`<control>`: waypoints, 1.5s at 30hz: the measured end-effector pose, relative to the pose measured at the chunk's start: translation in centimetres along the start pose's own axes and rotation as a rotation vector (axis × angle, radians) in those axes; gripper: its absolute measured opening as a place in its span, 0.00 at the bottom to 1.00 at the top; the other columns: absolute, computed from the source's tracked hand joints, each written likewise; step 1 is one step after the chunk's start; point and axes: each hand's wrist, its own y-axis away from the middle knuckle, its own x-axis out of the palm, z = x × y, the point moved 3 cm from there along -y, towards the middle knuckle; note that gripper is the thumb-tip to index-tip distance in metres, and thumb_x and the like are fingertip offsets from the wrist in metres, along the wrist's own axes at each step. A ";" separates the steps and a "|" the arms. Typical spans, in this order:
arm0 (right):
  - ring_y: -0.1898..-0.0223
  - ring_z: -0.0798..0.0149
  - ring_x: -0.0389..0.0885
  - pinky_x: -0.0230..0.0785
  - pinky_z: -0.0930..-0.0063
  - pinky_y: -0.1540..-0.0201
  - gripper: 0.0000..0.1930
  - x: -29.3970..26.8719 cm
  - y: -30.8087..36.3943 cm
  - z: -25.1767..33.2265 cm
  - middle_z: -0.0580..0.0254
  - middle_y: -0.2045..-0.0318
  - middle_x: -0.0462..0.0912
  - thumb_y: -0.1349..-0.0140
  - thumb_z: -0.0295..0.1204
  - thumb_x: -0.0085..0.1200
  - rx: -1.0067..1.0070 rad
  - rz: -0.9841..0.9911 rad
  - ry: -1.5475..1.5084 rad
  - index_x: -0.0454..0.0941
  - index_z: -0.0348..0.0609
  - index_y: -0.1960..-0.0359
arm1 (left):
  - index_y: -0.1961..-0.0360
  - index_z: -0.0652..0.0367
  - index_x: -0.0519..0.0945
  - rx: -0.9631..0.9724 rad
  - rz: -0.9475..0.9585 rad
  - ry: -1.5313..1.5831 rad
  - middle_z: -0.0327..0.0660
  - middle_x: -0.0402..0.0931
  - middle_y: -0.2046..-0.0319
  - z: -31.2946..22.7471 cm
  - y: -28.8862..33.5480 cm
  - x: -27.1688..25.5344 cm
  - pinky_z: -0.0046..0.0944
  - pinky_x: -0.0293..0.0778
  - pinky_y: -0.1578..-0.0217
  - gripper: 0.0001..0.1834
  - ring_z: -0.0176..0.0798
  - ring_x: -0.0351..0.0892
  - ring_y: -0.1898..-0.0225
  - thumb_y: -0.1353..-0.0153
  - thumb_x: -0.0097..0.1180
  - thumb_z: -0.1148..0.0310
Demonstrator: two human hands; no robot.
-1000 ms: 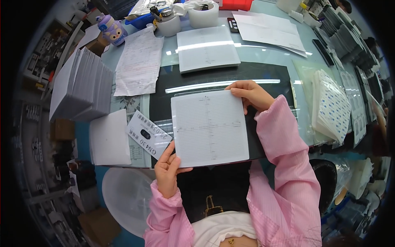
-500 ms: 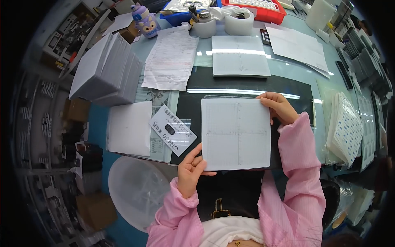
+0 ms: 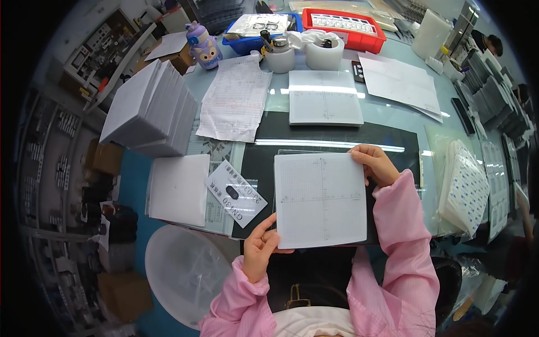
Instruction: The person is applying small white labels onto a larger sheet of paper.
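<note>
A square white sheet [image 3: 321, 216] with a fine printed grid and two crossing scale lines is held between my hands over the front of the table. My left hand [image 3: 260, 246] pinches its lower left corner, thumb on top. At the upper right corner my right hand [image 3: 375, 164] grips it, thumb on top and the other fingers partly hidden behind. The edge of a clear layer shows along the sheet's top and left sides. Farther back lies a stack of similar gridded sheets [image 3: 325, 101]. Beside my left hand is a white label card [image 3: 246, 206] with a dark oval piece on it.
Tall stacks of white sheets [image 3: 132, 112] stand at left, with a lower stack [image 3: 179, 188] nearer. A creased paper form [image 3: 236, 95] lies behind. Blue [image 3: 233, 43] and red [image 3: 365, 42] trays line the back. A white round bin [image 3: 179, 269] sits below the table; packed sheets [image 3: 463, 185] lie right.
The view has tilted up a little, so the table and both hands appear lower in the picture. Both hands keep the same hold on the gridded sheet.
</note>
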 end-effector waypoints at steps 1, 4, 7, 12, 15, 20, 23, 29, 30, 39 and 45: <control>0.83 0.78 0.72 0.63 0.84 0.86 0.13 0.1 0.0 0.1 0.70 0.77 0.77 0.31 0.38 0.54 0.003 0.003 0.000 0.79 0.40 0.60 | 0.35 0.69 0.64 -0.008 0.031 -0.003 0.55 0.80 0.52 0.1 0.1 -0.1 0.41 0.87 0.63 0.23 0.47 0.86 0.56 0.28 0.44 0.74; 0.85 0.80 0.68 0.56 0.85 0.87 0.11 -0.1 0.0 0.7 0.71 0.78 0.76 0.30 0.37 0.53 -0.029 -0.134 -0.051 0.78 0.42 0.61 | 0.42 0.69 0.69 -0.017 0.113 -0.016 0.56 0.81 0.55 -0.1 0.1 -0.2 0.43 0.86 0.63 0.21 0.49 0.87 0.60 0.24 0.40 0.62; 0.85 0.80 0.68 0.56 0.85 0.87 0.11 -0.9 -0.1 0.4 0.70 0.78 0.76 0.30 0.37 0.53 -0.018 -0.173 -0.026 0.79 0.41 0.61 | 0.55 0.67 0.73 -0.012 0.139 -0.071 0.56 0.82 0.61 -0.7 -0.2 0.4 0.42 0.84 0.65 0.24 0.50 0.87 0.66 0.23 0.35 0.54; 0.85 0.80 0.68 0.56 0.86 0.87 0.12 -0.2 -0.2 0.3 0.70 0.77 0.77 0.30 0.37 0.53 -0.020 -0.174 -0.018 0.79 0.40 0.60 | 0.62 0.63 0.72 0.052 0.179 -0.021 0.48 0.79 0.71 -1.4 -0.3 1.0 0.36 0.80 0.72 0.20 0.42 0.83 0.73 0.23 0.37 0.56; 0.85 0.81 0.69 0.56 0.87 0.87 0.12 0.0 -0.1 0.7 0.70 0.77 0.78 0.30 0.37 0.53 -0.020 -0.182 -0.028 0.79 0.40 0.60 | 0.64 0.60 0.71 0.118 0.212 0.064 0.42 0.75 0.75 -1.6 -0.3 1.6 0.33 0.75 0.77 0.17 0.36 0.77 0.77 0.24 0.41 0.58; 0.84 0.82 0.70 0.57 0.88 0.86 0.10 -0.3 -0.1 0.2 0.70 0.77 0.79 0.30 0.36 0.54 -0.032 -0.127 -0.095 0.80 0.41 0.61 | 0.66 0.58 0.70 0.225 0.242 0.253 0.36 0.70 0.79 -2.7 -0.4 4.2 0.29 0.67 0.80 0.14 0.30 0.69 0.78 0.25 0.45 0.60; 0.86 0.82 0.67 0.54 0.86 0.87 0.10 0.7 0.1 0.4 0.72 0.79 0.76 0.30 0.34 0.52 -0.033 -0.092 -0.127 0.80 0.41 0.62 | 0.67 0.58 0.71 0.310 0.261 0.346 0.36 0.72 0.76 -3.6 -0.4 5.9 0.27 0.63 0.78 0.14 0.27 0.66 0.78 0.24 0.44 0.62; 0.85 0.83 0.67 0.54 0.87 0.86 0.10 3.5 0.1 -0.6 0.72 0.77 0.77 0.30 0.34 0.52 -0.022 0.027 -0.254 0.80 0.40 0.62 | 0.66 0.59 0.73 0.329 -0.114 0.131 0.31 0.74 0.74 -5.4 -0.1 9.3 0.23 0.66 0.71 0.12 0.18 0.68 0.73 0.24 0.43 0.68; 0.84 0.82 0.68 0.54 0.87 0.86 0.10 2.9 0.0 -0.4 0.72 0.77 0.78 0.30 0.34 0.52 -0.064 -0.056 -0.262 0.80 0.40 0.61 | 0.66 0.60 0.73 0.403 -0.093 0.041 0.35 0.75 0.73 -4.9 -0.5 8.9 0.26 0.69 0.68 0.14 0.24 0.71 0.72 0.23 0.43 0.64; 0.78 0.80 0.77 0.65 0.87 0.79 0.10 -0.7 0.2 0.5 0.67 0.73 0.83 0.30 0.32 0.52 -0.198 -0.199 -0.205 0.82 0.40 0.61 | 0.65 0.60 0.69 0.403 0.160 0.090 0.46 0.75 0.75 -6.0 -0.3 6.4 0.36 0.72 0.68 0.15 0.38 0.74 0.74 0.25 0.42 0.60; 0.84 0.81 0.69 0.55 0.85 0.86 0.11 -0.7 -0.4 -0.3 0.71 0.77 0.79 0.31 0.34 0.53 -0.193 -0.260 -0.194 0.81 0.39 0.59 | 0.64 0.60 0.69 0.396 0.072 0.027 0.44 0.75 0.73 -5.9 -0.4 5.8 0.34 0.72 0.68 0.12 0.35 0.73 0.73 0.25 0.41 0.65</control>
